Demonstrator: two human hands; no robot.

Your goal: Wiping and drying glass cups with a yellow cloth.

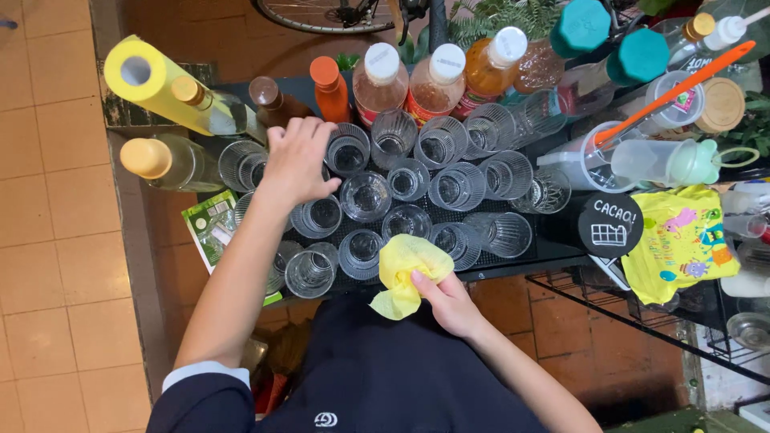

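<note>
At the near edge of the black counter [553, 244], the right hand [449, 303] has its fingers closed around a crumpled yellow cloth [405, 273], which rests against the nearest row of glasses. Beyond it, toward the left side of the counter, the left hand [298, 160] lies over the clear glasses [365, 195] with fingers curled down onto one of them — whether it truly grips the glass I cannot tell, since the hand hides it. The glasses stand upright in close rows, touching or nearly so. None has been set apart, and no glass is lifted, so by my judgement the wiping is at its start or between glasses. Along the far edge stands a line of capped bottles [437, 80].
</note>
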